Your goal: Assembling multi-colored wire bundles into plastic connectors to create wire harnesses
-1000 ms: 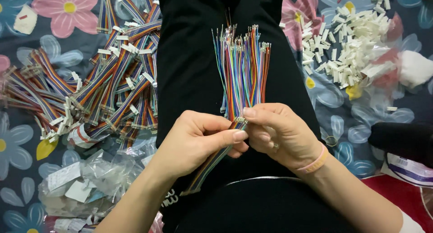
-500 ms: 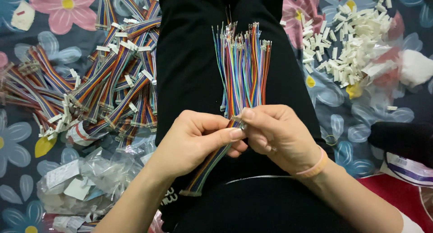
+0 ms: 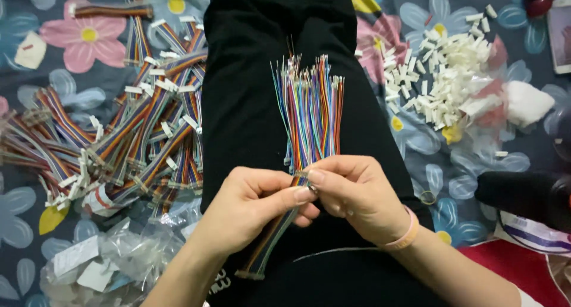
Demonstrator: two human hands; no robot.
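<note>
My left hand (image 3: pixel 253 209) and my right hand (image 3: pixel 357 194) meet fingertip to fingertip over my black-clad lap (image 3: pixel 250 105). Both pinch a multicoloured ribbon cable (image 3: pixel 270 241) that trails down and left to a small connector at its end. Just beyond my fingers a bundle of loose coloured wires (image 3: pixel 309 111) lies on the lap, its metal-tipped ends fanned upward. A pink band circles my right wrist.
A heap of finished rainbow cables with white connectors (image 3: pixel 137 140) lies on the floral cloth at left. A pile of white plastic connector housings (image 3: pixel 443 81) sits at upper right. Clear plastic bags (image 3: pixel 101 265) lie at lower left, a dark object (image 3: pixel 523 194) at right.
My hands stay pinched together on the cable; fingers shift only slightly. The view has drifted a little.
</note>
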